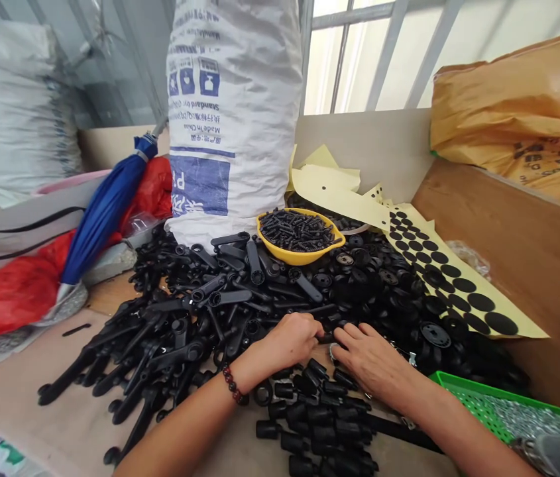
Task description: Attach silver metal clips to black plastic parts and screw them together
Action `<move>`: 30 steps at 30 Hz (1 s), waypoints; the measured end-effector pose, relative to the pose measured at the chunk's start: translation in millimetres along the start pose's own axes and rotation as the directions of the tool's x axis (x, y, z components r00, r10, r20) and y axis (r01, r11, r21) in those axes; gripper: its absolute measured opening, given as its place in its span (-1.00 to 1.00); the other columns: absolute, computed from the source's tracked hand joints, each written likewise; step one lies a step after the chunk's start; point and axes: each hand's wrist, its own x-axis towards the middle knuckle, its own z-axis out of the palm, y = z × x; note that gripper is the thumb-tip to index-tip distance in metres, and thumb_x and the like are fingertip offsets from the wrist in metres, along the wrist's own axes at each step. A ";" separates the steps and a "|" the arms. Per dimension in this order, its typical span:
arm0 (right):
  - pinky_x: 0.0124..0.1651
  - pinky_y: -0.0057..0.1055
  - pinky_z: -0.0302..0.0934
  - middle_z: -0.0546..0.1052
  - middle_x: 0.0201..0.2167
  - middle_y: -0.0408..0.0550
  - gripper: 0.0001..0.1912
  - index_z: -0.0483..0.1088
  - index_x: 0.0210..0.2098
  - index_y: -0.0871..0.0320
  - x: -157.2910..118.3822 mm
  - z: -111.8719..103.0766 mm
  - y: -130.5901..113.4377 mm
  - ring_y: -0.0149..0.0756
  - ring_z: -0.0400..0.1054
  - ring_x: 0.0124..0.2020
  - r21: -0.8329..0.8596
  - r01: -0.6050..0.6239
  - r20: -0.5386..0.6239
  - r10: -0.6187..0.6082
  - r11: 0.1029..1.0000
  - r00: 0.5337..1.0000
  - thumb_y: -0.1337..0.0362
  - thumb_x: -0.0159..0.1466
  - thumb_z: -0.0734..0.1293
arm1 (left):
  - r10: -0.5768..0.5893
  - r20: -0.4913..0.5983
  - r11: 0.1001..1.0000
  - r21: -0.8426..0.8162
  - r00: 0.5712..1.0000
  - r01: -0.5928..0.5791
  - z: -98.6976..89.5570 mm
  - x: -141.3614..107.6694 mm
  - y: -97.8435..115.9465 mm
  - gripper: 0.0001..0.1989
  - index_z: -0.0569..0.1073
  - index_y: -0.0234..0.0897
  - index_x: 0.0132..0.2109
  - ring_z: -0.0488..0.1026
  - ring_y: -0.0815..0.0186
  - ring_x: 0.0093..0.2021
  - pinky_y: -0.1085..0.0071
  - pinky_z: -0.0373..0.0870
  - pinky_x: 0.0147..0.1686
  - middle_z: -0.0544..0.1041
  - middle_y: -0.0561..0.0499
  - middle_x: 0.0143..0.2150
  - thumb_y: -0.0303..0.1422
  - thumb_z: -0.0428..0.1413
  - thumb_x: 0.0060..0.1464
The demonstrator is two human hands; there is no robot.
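Over the middle of a heap of black plastic parts, my two hands are close together. My left hand (293,339), below a beaded bracelet (232,384), has its fingers curled with the tips at a small black part; what they grip is mostly hidden. My right hand (366,358), with a ring on one finger, bends its fingers down among the black parts, and its fingertips are partly hidden. Just below the hands lie stacked short black cylinders (304,424). Left of them are black arm-shaped pieces (160,364); round black discs (389,278) lie to the right.
A yellow bowl (294,257) of black screw-like pieces stands behind the heap, before a tall white sack (240,99). At right are a green basket (439,379) of small metal parts and a yellow sheet (513,311) with black dots. A blue umbrella (105,205) leans at left.
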 end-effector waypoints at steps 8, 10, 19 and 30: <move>-0.33 -0.29 0.03 0.38 -0.43 -0.06 -0.85 0.31 -0.45 0.14 0.9 2.9 8.2 -0.23 0.21 -0.38 0.086 -0.038 -0.074 0.044 0.996 0.996 0.51 0.14 0.22 | -0.027 0.018 0.997 0.071 0.999 0.026 12.8 6.1 8.0 -0.85 0.45 -0.37 -0.24 0.47 0.16 -0.22 0.30 0.42 -0.24 0.51 -0.15 -0.24 -0.57 -0.01 0.11; -0.36 -0.32 0.05 0.37 -0.44 -0.06 -0.83 0.29 -0.44 0.14 -3.0 1.7 13.8 -0.24 0.20 -0.40 0.142 -0.089 -0.105 0.105 0.986 0.989 0.49 0.18 0.17 | -0.020 0.024 0.997 0.074 1.000 0.019 17.1 8.0 12.6 -0.86 0.42 -0.38 -0.23 0.45 0.10 -0.18 0.24 0.42 -0.24 0.48 -0.18 -0.21 -0.57 0.00 0.09; -0.39 -0.39 0.25 0.37 -0.47 -0.11 -0.77 0.21 -0.44 0.09 -15.8 -3.3 23.6 -0.31 0.30 -0.43 0.509 -0.263 -0.178 0.399 0.820 0.899 0.35 0.31 0.05 | -0.036 0.012 0.971 -0.235 0.999 0.038 19.3 20.7 18.1 -0.78 0.41 -0.35 -0.21 0.40 0.11 -0.15 0.15 0.35 -0.12 0.45 -0.15 -0.23 -0.64 0.03 -0.02; -0.37 -0.46 0.40 0.55 -0.41 -0.07 -0.79 0.36 -0.24 0.13 -17.1 -44.8 -8.7 -0.31 0.48 -0.41 0.930 -0.171 -0.116 0.701 0.325 0.704 0.11 0.27 0.26 | -0.347 0.054 0.078 -0.993 0.936 0.086 1.6 -6.8 38.3 -0.65 0.35 -0.37 -0.12 0.51 0.37 -0.48 0.49 0.44 -0.41 0.46 0.03 -0.44 -0.23 0.17 0.01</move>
